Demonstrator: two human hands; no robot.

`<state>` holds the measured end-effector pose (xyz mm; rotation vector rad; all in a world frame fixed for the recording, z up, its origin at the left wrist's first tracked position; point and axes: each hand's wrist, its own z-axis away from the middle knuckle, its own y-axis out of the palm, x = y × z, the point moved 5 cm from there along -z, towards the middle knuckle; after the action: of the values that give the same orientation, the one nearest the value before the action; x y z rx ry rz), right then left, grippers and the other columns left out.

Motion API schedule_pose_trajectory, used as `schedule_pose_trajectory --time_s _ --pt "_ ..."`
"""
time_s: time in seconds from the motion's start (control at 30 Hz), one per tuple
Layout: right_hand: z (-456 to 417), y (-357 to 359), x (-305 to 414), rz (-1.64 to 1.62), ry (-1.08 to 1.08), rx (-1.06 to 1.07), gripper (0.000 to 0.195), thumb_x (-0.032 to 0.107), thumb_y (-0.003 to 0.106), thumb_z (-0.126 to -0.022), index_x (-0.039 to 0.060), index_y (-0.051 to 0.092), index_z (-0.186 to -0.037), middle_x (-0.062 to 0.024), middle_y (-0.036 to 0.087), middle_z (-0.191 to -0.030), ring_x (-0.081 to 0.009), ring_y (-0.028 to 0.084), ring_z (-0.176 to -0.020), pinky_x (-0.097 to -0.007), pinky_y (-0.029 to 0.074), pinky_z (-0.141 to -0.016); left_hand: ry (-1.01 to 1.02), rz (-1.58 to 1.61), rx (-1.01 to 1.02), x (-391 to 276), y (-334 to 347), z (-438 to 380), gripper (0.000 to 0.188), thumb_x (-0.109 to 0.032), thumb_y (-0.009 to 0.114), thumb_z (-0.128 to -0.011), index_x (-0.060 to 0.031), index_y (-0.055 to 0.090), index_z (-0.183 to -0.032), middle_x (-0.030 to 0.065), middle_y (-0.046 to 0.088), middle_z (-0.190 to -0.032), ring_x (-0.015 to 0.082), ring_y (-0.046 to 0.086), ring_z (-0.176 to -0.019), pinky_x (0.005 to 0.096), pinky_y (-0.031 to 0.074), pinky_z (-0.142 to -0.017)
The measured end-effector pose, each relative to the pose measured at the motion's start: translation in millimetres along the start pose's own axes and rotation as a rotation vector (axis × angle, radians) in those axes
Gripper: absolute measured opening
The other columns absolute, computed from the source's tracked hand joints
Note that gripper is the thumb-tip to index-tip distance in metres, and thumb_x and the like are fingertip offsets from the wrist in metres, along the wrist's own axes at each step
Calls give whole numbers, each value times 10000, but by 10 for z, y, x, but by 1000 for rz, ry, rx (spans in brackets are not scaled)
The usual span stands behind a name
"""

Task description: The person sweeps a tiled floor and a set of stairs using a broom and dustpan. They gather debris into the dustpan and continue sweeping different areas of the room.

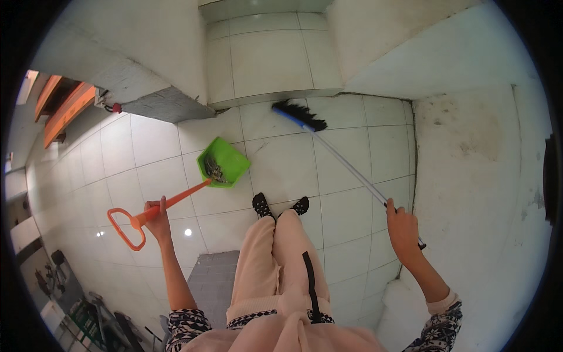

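Observation:
My left hand (158,220) is closed around the orange handle of a long-handled dustpan. Its green pan (231,163) rests on the tiled floor, ahead and left of my feet, with a small heap of debris (214,170) inside. In my right hand (402,226) is the upper end of a broom's pale metal pole (352,170). The broom head (301,115), blue with black bristles, lies at the floor near a low step, to the right of the dustpan and apart from it.
A raised tiled step (275,93) lies ahead between walls. On the right a stained wall (462,167) borders the floor. A wall corner (176,103) juts in at left. Orange stair-like boards (70,112) are far left; a gray mat-like surface (213,273) is beside my legs, assorted equipment (94,321) lower left.

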<state>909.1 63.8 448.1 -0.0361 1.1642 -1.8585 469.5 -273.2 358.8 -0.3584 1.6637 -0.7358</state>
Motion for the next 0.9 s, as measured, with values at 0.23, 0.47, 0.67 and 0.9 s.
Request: schedule_pose_trajectory --time_s 0.23,0.47,0.67,0.9 --pt "27 -529 -551 25 55 -65 343 268 487 -794 159 461 -1118 -85 543 -633 -228 551 -509 -310 437 -452 -112 -142 -30 249 -427 299 223 -94 616 -722 -3 435 -629 37 457 -594 113 419 -578 244 377 -567" --pt "-407 -214 509 88 -75 -63 387 80 480 -756 57 421 -1138 -84 528 -715 -182 553 -558 -295 431 -467 -156 -43 -74 708 -645 551 203 -76 610 -730 -7 444 -636 42 482 -610 106 444 -585 230 397 -571" --pt "58 1069 862 -451 63 131 355 62 407 -784 33 398 -1138 -160 541 -662 -307 554 -617 -408 440 -547 -176 34 -27 753 -513 704 178 -62 595 -737 -9 443 -661 54 495 -639 118 472 -613 240 409 -600" --pt "1035 1010 656 -739 118 137 395 235 539 -737 131 460 -1109 -132 591 -744 -270 573 -647 -358 457 -591 -162 171 -7 1241 -328 761 175 -28 617 -699 2 444 -709 65 485 -729 137 474 -681 244 405 -631"
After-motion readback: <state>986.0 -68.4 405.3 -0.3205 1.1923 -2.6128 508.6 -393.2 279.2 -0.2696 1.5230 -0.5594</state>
